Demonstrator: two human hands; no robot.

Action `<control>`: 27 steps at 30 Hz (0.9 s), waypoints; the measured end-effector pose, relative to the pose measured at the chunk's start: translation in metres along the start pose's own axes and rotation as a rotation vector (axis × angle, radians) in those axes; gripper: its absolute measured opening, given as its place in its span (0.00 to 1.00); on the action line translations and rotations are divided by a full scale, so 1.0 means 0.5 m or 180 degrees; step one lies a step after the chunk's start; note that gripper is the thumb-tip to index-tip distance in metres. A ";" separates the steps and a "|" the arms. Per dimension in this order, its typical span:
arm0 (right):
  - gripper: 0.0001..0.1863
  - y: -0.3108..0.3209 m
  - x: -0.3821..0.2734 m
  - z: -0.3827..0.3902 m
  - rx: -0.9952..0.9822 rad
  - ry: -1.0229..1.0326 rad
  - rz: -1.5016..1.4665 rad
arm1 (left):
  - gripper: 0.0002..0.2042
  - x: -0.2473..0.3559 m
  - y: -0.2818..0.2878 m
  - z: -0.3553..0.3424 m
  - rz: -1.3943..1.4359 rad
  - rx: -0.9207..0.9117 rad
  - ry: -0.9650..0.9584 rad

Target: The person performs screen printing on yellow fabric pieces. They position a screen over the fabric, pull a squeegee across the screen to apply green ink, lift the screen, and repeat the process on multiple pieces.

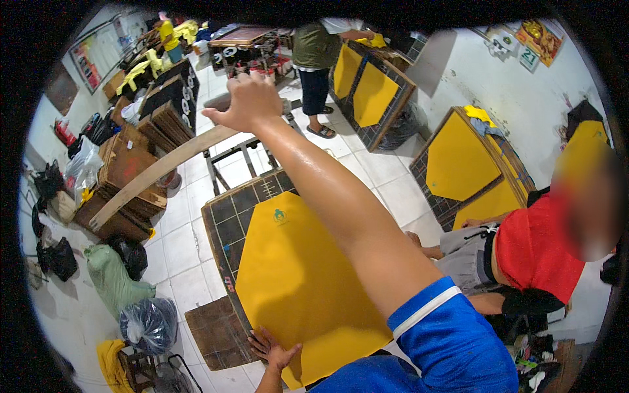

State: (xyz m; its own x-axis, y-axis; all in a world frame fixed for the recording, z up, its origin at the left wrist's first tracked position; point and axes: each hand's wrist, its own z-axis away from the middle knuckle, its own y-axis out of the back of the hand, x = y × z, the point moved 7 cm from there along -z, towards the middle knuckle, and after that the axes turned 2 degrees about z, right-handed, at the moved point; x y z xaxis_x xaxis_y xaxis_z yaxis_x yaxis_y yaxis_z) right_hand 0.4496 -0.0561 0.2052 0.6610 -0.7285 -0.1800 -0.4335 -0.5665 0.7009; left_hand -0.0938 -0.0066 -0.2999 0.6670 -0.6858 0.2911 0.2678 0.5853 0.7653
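Note:
A yellow fabric panel (295, 288) with a small green emblem lies flat on a dark board (223, 219) marked with a grid. At its lower left edge my left hand (272, 350) rests flat with the fingers spread. My right arm reaches across the panel, far forward. There my right hand (247, 103) has its fingers curled over the upper end of a long wooden bar (157, 171), thumb pointing left. What lies under the palm is partly hidden. Beyond the board a black metal frame (242, 160) stands on the tiles.
To the right, a person in a red top (540, 252) sits close by. Tilted boards with yellow panels (462, 157) stand behind. Another person (316, 52) stands at the far boards. Stacked brown boards (131, 170), a green sack (114, 275) and a plastic-wrapped bundle (149, 325) line the left.

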 end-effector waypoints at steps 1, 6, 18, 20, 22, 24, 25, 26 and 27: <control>0.45 0.004 0.001 -0.004 0.0068 -0.0006 -0.0051 | 0.82 0.003 0.000 0.001 0.0031 0.0061 -0.0017; 0.45 0.005 0.000 -0.015 -0.0040 -0.0023 -0.0055 | 0.78 0.022 0.019 0.021 -0.0065 0.0242 0.0041; 0.46 0.010 -0.003 -0.018 -0.0111 -0.0034 -0.0062 | 0.61 0.002 0.061 0.047 0.0321 0.0817 -0.0666; 0.44 0.013 -0.003 -0.015 -0.0092 -0.0048 -0.0023 | 0.57 -0.025 0.053 0.047 0.0166 0.0977 -0.0627; 0.44 0.015 -0.003 -0.013 -0.0043 -0.0051 -0.0062 | 0.54 -0.068 0.035 0.054 -0.0109 0.1051 -0.0197; 0.42 0.016 -0.004 -0.014 0.0036 -0.0035 -0.0120 | 0.61 -0.088 0.036 0.066 0.0259 0.1544 -0.0275; 0.42 0.015 -0.003 -0.014 0.0027 -0.0046 -0.0122 | 0.65 -0.097 0.037 0.074 0.0369 0.1794 -0.0294; 0.42 0.013 -0.001 -0.015 0.0016 -0.0056 -0.0126 | 0.64 -0.104 0.030 0.076 0.0468 0.1820 -0.0268; 0.42 0.011 0.000 -0.015 0.0002 -0.0066 -0.0130 | 0.64 -0.110 0.025 0.077 0.0567 0.1843 -0.0238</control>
State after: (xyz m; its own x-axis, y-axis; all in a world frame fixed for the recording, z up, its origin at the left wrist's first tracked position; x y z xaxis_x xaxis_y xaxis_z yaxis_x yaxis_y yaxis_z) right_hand 0.4516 -0.0562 0.2142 0.6654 -0.7125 -0.2226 -0.4066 -0.5961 0.6923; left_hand -0.1539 0.0216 -0.2841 0.6104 -0.6398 0.4669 -0.2791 0.3780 0.8827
